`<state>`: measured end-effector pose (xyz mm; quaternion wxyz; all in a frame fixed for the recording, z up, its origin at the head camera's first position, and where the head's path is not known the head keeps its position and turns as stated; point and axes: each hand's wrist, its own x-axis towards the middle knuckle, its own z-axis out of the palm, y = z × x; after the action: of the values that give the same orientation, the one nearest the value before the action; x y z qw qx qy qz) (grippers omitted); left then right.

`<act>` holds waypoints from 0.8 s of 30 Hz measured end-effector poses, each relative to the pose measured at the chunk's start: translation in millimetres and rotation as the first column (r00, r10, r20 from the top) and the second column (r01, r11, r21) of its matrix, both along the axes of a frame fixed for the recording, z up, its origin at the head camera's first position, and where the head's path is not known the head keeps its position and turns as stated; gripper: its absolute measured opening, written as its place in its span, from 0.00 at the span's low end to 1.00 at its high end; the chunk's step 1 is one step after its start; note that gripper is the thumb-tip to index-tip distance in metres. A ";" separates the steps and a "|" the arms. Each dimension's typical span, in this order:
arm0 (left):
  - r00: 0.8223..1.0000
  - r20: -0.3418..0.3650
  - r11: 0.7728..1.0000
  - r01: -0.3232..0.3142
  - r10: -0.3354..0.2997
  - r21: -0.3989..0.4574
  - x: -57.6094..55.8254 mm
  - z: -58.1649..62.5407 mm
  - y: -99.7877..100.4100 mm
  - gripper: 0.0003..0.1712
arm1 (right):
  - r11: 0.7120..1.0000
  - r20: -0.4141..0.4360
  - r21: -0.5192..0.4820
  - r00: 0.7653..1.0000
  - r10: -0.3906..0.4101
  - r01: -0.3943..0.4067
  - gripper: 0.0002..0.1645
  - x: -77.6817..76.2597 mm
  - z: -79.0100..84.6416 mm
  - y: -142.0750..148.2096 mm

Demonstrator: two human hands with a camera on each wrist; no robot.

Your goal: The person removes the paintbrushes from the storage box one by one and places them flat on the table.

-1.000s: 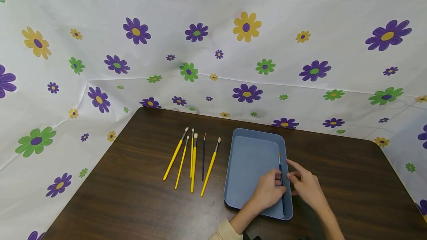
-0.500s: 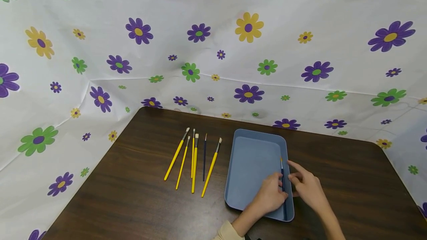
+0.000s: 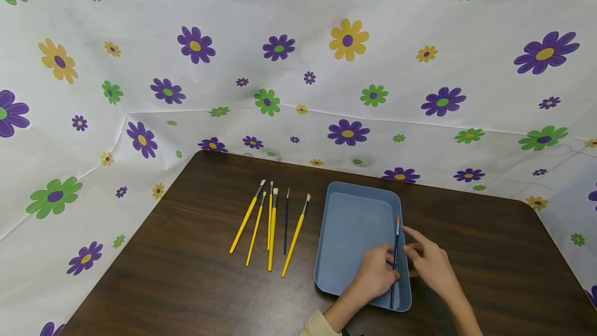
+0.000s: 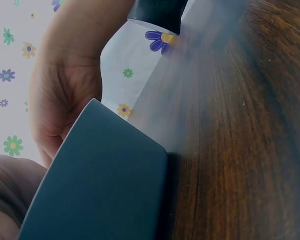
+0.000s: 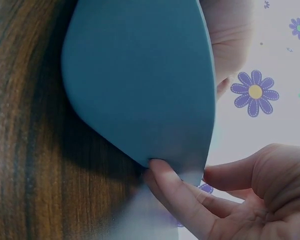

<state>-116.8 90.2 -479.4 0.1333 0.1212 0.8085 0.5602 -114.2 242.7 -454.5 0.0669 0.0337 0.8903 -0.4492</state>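
In the head view a dark blue paintbrush (image 3: 397, 235) with an orange tip stands lengthwise along the right side of a blue-grey tray (image 3: 356, 211). My left hand (image 3: 374, 274) reaches into the tray and pinches this brush around the middle of its handle. At the tray's right wall is my right hand (image 3: 430, 261). Its fingers (image 5: 177, 195) press the outer wall and its thumb meets the rim, as the right wrist view shows. In the left wrist view the tray's wall (image 4: 105, 175) hides the brush.
Left of the tray, several yellow-handled paintbrushes (image 3: 295, 240) and one dark thin paintbrush (image 3: 286, 222) lie on the brown wooden table (image 3: 200, 294). A white sheet with printed flowers (image 3: 298, 56) hangs behind and beside the table.
The paintbrush in my left hand has tilted, its tip now farther right and its lower end farther left. My right hand keeps to the tray's edge. The other brushes stay put.
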 end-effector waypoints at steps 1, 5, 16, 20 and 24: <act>1.000 0.001 1.000 -0.003 0.003 0.000 -0.2 0.3 -0.2 0.27 | 1.000 -0.001 0.000 1.000 0.001 -0.001 0.29 0.0 -0.2 0.0; 1.000 0.003 1.000 -0.011 0.011 0.000 -1.0 1.3 -1.0 0.28 | 1.000 -0.002 0.005 1.000 0.003 -0.003 0.29 -0.6 -0.5 0.1; 1.000 0.009 1.000 -0.017 0.017 0.024 -9.4 7.3 -12.0 0.28 | 1.000 -0.001 -0.004 1.000 0.004 -0.004 0.29 -0.6 0.5 0.1; 0.999 0.001 0.999 -0.036 0.036 0.040 -12.0 11.0 -17.8 0.28 | 1.000 0.008 -0.005 1.000 0.001 0.000 0.30 -0.1 0.7 0.1; 0.998 -0.012 0.995 -0.065 0.066 0.072 -13.5 14.6 -23.9 0.28 | 1.000 0.013 -0.004 1.000 -0.002 0.002 0.30 -0.3 0.5 0.3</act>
<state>-130.3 66.3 -464.8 0.1045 0.1035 0.7925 0.5919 -114.5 243.0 -453.9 0.0723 0.0372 0.8889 -0.4508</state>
